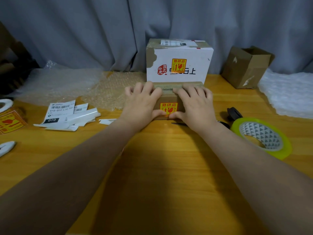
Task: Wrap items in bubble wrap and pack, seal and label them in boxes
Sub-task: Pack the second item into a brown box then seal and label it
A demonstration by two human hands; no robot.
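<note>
Small brown box (pixel 169 99) sits mid-table (pixel 160 167), closed, tape strip along its top. Clock directions are taken from this box.

L hand (pixel 141 106) lies over the box's left top corner, fingers spread and nearly straight, reaching to the far edge. Its thumb is down on the front face, pressing the lower left of the fragile sticker (pixel 168 108). R hand (pixel 194 106) mirrors it on the right corner: fingers flat on top, thumb on the sticker's lower right. Both hands press rather than clasp; neither closes round anything. The sticker is yellow w/ red print, centred on the front face, partly hidden by the thumbs.

12 o'clock: white box (pixel 179 75) right behind, taller, w/ its own yellow sticker (pixel 179 65) on the front and a shipping label on top. Can't tell if the two boxes touch.
2 o'clock: open brown carton (pixel 245 68), tilted, well apart.
3 o'clock: white foam sheet (pixel 288 94) at the table edge.
4 o'clock: tape roll (pixel 261 138), lying flat. Black scissors (pixel 234 113) btw it and the R wrist, blade tip poking out under the wrist.
9–10 o'clock: bubble wrap (pixel 101 89) spread flat, reaching up to the L hand.
8 o'clock: shipping labels (pixel 60 111) and peeled backing strips in a loose pile.
Far 9 o'clock: sticker roll (pixel 10 122) at the frame edge.

Grey curtain (pixel 84 31) behind everything.
</note>
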